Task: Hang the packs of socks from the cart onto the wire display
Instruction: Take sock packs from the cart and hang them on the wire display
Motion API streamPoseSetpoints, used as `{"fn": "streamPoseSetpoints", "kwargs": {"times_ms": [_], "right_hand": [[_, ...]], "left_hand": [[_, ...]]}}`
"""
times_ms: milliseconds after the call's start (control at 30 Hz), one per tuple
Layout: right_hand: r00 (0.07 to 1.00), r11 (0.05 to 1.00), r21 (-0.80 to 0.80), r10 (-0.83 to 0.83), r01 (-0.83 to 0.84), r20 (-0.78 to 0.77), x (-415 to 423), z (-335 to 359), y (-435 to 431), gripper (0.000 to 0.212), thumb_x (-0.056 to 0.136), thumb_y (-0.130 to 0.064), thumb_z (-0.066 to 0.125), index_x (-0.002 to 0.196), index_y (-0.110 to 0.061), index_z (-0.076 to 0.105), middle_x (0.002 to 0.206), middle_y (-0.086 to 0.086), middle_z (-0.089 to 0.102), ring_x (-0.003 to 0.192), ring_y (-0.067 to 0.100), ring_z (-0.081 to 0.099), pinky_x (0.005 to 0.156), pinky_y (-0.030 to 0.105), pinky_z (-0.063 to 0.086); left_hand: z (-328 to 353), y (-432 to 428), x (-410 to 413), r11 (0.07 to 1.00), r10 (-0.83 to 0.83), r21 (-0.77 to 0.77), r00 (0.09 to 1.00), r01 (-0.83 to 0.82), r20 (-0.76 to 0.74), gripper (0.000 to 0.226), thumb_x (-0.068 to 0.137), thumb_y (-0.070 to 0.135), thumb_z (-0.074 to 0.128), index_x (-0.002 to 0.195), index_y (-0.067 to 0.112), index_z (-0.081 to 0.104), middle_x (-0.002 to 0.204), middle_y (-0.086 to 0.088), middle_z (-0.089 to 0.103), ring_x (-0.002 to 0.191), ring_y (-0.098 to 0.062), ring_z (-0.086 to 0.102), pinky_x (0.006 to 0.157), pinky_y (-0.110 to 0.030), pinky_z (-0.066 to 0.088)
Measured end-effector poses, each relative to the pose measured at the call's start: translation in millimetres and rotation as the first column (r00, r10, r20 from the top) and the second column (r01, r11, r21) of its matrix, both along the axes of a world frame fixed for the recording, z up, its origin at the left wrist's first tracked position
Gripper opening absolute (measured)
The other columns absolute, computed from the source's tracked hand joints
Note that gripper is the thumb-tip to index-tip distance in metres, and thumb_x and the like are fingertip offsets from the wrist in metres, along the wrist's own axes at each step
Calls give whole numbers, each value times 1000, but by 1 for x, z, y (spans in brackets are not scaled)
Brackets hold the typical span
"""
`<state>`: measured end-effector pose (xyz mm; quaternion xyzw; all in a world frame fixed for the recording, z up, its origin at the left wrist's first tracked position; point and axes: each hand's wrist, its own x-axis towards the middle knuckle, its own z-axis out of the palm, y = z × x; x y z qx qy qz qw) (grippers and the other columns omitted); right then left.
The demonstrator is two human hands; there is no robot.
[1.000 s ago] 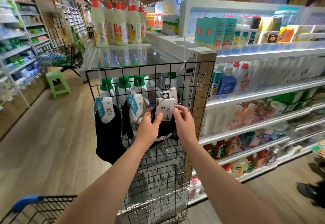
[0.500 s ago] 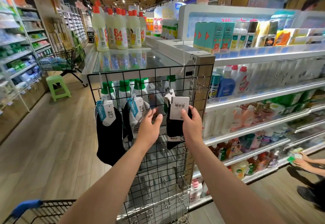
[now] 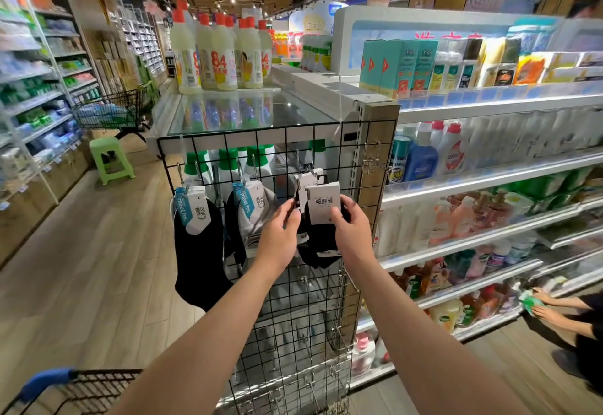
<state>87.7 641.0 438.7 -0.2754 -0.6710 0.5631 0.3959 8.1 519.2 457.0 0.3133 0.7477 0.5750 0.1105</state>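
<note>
Now both hands hold a black, white-carded sock pack (image 3: 321, 219).

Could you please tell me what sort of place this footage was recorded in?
Most likely a supermarket aisle: long white shelves stocked with detergent bottles, a black wire shopping cart with a blue handle, and a black wire grid display hung with carded sock packs.

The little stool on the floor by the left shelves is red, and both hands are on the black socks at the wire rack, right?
Not quite. The stool is green, not red, as the head view shows. The rest holds: the left hand and right hand are both on the black socks at the wire rack.
</note>
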Motion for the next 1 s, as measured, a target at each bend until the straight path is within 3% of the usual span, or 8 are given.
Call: {"fn": "streamPoseSetpoints", "kwargs": {"times_ms": [167, 200, 333, 400, 633, 800, 933, 1000], "right_hand": [[1000, 996, 82, 29, -28, -8, -11, 15, 0, 36, 101, -29, 52, 136, -25, 58, 123, -5, 68, 115, 11, 63, 98, 43, 56], [999, 994, 103, 34, -34, 3, -13, 17, 1, 36, 102, -27, 51, 138, -24, 57, 125, -5, 67, 115, 11, 62, 98, 41, 55], [998, 989, 135, 60, -64, 31, -17, 21, 3, 36, 104, -21, 49, 140, -21, 56, 126, -7, 65, 117, 8, 59, 101, 35, 52], [997, 986, 149, 64, -70, 43, -20, 20, 4, 37, 105, -21, 48, 141, -22, 55, 129, -7, 64, 119, 9, 58, 101, 34, 52], [985, 982, 190, -14, -19, 171, -32, 11, 6, 36, 104, -33, 46, 138, -26, 56, 129, -3, 63, 121, 15, 57, 100, 38, 51], [980, 988, 128, -107, 85, 169, -25, 6, -1, 37, 103, -33, 53, 137, -21, 54, 131, 0, 50, 117, 11, 50, 101, 30, 44], [942, 944, 145, -313, 295, 119, -16, -11, -18, 31, 98, -32, 61, 127, -21, 57, 126, -1, 46, 121, 18, 46, 104, 33, 40], [931, 925, 170, -357, 340, 78, -8, -22, -30, 20, 97, -31, 60, 116, -23, 57, 119, -4, 44, 115, 16, 44, 101, 35, 41]], "left_hand": [[1, 7, 1, 999, 31, -25, 999, -31, 17, 43, 107, 36, 41, 148, 23, 44, 124, 7, 55, 87, 9, 50, 69, 0, 36], [2, 8, 0, 999, 36, -24, 999, -36, 13, 43, 107, 35, 41, 148, 22, 44, 127, 6, 55, 91, 7, 51, 74, -2, 36], [4, 7, -3, 997, 60, -39, 998, -60, 2, 51, 105, 37, 43, 152, 17, 41, 154, 3, 43, 139, -11, 38, 111, -25, 30], [4, 7, -3, 996, 70, -51, 998, -70, 4, 54, 105, 37, 44, 154, 15, 37, 159, 1, 37, 146, -13, 31, 115, -25, 23], [-2, 5, -7, 994, 63, -87, 996, -68, -56, 49, 106, 31, 44, 152, 17, 39, 156, -2, 41, 143, -17, 36, 114, -30, 28], [-6, 2, -10, 992, 51, -107, 995, -60, -86, 48, 105, 31, 44, 151, 16, 41, 154, -2, 44, 139, -16, 40, 113, -28, 30], [-6, -5, -10, 993, 58, -95, 996, -65, -74, 46, 105, 29, 46, 146, 9, 49, 144, -2, 54, 107, -5, 54, 93, -11, 37], [-10, -14, -7, 999, 52, -1, 998, -52, -37, 38, 104, 25, 48, 139, 13, 56, 134, 3, 62, 95, 2, 61, 90, -15, 48]]}}
